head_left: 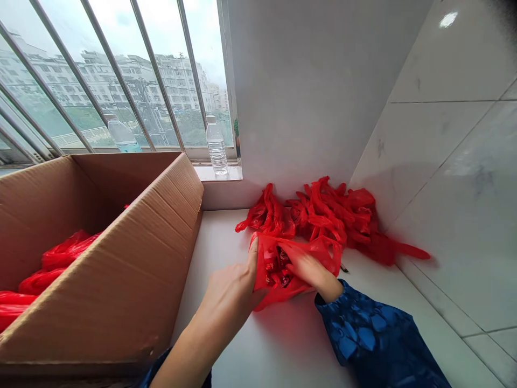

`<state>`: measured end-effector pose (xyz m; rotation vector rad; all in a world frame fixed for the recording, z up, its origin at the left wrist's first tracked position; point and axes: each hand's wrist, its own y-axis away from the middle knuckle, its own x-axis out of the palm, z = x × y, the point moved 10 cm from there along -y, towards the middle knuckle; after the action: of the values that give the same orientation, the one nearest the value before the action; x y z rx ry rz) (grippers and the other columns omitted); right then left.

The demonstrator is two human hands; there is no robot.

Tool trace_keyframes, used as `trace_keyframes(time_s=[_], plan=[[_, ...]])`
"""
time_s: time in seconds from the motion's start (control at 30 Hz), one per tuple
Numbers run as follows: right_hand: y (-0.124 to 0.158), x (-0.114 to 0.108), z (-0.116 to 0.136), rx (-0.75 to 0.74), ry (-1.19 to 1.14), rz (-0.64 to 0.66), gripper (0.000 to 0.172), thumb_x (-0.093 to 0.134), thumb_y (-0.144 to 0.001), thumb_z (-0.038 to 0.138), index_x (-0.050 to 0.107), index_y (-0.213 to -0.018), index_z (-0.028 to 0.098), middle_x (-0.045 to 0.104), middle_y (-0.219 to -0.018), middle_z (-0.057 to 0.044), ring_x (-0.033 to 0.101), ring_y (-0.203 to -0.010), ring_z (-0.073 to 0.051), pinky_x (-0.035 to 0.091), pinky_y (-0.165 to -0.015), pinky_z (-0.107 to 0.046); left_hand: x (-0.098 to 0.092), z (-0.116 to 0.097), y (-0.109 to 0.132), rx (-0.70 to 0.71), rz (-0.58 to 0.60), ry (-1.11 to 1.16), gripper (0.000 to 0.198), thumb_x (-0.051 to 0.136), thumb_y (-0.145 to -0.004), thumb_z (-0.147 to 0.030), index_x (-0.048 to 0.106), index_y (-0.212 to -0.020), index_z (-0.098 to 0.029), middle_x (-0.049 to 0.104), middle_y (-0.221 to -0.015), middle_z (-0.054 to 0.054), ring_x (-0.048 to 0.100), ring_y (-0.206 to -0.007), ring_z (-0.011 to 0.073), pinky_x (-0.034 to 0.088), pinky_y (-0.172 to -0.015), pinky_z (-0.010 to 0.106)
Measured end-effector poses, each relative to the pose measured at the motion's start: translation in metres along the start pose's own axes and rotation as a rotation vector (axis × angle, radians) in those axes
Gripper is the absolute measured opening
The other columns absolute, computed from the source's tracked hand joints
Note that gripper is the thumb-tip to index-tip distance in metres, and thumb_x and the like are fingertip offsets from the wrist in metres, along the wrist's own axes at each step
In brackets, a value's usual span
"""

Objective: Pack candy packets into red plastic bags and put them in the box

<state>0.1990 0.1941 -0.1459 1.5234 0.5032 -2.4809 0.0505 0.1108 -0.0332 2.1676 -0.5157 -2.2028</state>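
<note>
White surface (291, 353), packets (273, 264) in red bag (278, 295) (print illegible)

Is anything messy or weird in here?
Nothing looks spilled or broken. One odd bit: a small dark object peeks out beside the open red plastic bag on the white surface; too little shows to tell what it is. The heaped red bags behind look untidy too.

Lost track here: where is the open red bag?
In the head view, the open red bag is right of centre, in front of the piled bags.
</note>
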Motion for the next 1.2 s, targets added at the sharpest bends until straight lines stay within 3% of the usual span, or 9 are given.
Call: trace_keyframes(time_s=[0.17, 0.37, 0.53, 0.63, 0.73, 0.87, 0.93, 1.03, 1.2], plan=[[-0.003, 0.002, 0.004, 0.02, 0.012, 0.096, 0.072, 0.061, -0.076, 0.005, 0.046, -0.146, 0.015, 0.057, -0.142, -0.016, 0.054, -0.13, -0.027, 0.044, -0.108, -0.038, 0.003, -0.002, -0.005, 0.015, 0.026, -0.006, 0.097, 0.057, -0.088, -0.027, -0.005, -0.16, -0.011, 0.073, -0.084, 0.009, 0.071, -0.087, 0.0308, 0.043, -0.064, 0.034], [-0.006, 0.006, 0.0, 0.131, 0.035, 0.097, 0.048, 0.064, -0.087, 0.021, 0.056, -0.133, 0.014, 0.066, -0.126, -0.018, 0.062, -0.117, -0.031, 0.048, -0.098, -0.041, 0.003, 0.0, -0.008, -0.001, 0.018, 0.028, 0.093, 0.06, -0.089, -0.032, 0.004, -0.161, -0.013, 0.075, -0.093, 0.011, 0.072, -0.092, 0.0324, 0.044, -0.066, 0.035], [-0.006, 0.001, 0.001, 0.159, 0.03, 0.085, 0.045, 0.068, -0.084, 0.019, 0.06, -0.128, 0.015, 0.067, -0.124, -0.016, 0.061, -0.117, -0.032, 0.047, -0.098, -0.039, 0.0, -0.003, -0.008, 0.02, -0.023, 0.061, 0.088, 0.061, -0.091, -0.031, 0.011, -0.161, -0.013, 0.076, -0.092, 0.012, 0.072, -0.09, 0.033, 0.043, -0.064, 0.035], [-0.005, -0.008, 0.007, 0.129, 0.002, 0.092, 0.044, 0.066, -0.084, 0.016, 0.061, -0.128, 0.015, 0.068, -0.124, -0.014, 0.063, -0.114, -0.028, 0.048, -0.096, -0.035, -0.003, 0.001, -0.009, -0.001, -0.056, 0.066, 0.084, 0.058, -0.094, -0.035, 0.012, -0.16, -0.01, 0.076, -0.095, 0.014, 0.072, -0.093, 0.0337, 0.044, -0.066, 0.037], [-0.003, -0.02, 0.017, 0.081, -0.035, 0.114, 0.03, 0.058, -0.089, 0.014, 0.069, -0.117, 0.018, 0.073, -0.111, -0.009, 0.068, -0.102, -0.023, 0.049, -0.089, -0.031, -0.004, 0.007, -0.011, -0.034, -0.066, 0.054, 0.085, 0.055, -0.096, -0.04, 0.009, -0.16, -0.01, 0.075, -0.095, 0.014, 0.072, -0.093, 0.0333, 0.044, -0.067, 0.036], [0.006, -0.053, 0.035, 0.017, -0.077, 0.096, 0.021, 0.058, -0.094, 0.022, 0.077, -0.101, 0.023, 0.074, -0.1, -0.006, 0.069, -0.095, -0.022, 0.049, -0.084, -0.03, -0.007, 0.014, -0.013, -0.068, -0.084, 0.067, 0.084, 0.052, -0.097, -0.045, 0.007, -0.161, -0.013, 0.076, -0.095, 0.013, 0.073, -0.091, 0.0327, 0.042, -0.065, 0.033], [0.012, -0.078, 0.047, -0.035, -0.227, 0.007, 0.022, 0.057, -0.096, 0.029, 0.078, -0.1, 0.024, 0.072, -0.099, -0.005, 0.068, -0.093, -0.02, 0.049, -0.084, -0.03, -0.007, 0.017, -0.014, -0.067, -0.098, 0.079, 0.082, 0.051, -0.097, -0.046, 0.01, -0.16, -0.014, 0.076, -0.097, 0.013, 0.073, -0.091, 0.0322, 0.041, -0.064, 0.032], [0.018, -0.106, 0.054, -0.05, -0.675, -0.105, 0.028, 0.057, -0.097, 0.042, 0.076, -0.097, 0.022, 0.072, -0.092, -0.004, 0.069, -0.083, -0.019, 0.054, -0.076, -0.029, -0.008, 0.018, -0.016, 0.013, -0.124, 0.11, 0.076, 0.05, -0.097, -0.048, 0.02, -0.159, -0.016, 0.075, -0.094, 0.011, 0.071, -0.088, 0.0292, 0.04, -0.063, 0.031], [0.016, -0.1, 0.055, 0.02, -1.096, -0.08, 0.033, 0.066, -0.089, 0.051, 0.075, -0.096, 0.02, 0.075, -0.094, -0.004, 0.072, -0.082, -0.02, 0.06, -0.079, -0.034, -0.013, 0.005, -0.019, 0.303, -0.11, 0.406, 0.051, 0.046, -0.096, -0.058, 0.055, -0.134, -0.024, 0.068, -0.08, 0.001, 0.06, -0.068, 0.017, 0.037, -0.059, 0.026]])
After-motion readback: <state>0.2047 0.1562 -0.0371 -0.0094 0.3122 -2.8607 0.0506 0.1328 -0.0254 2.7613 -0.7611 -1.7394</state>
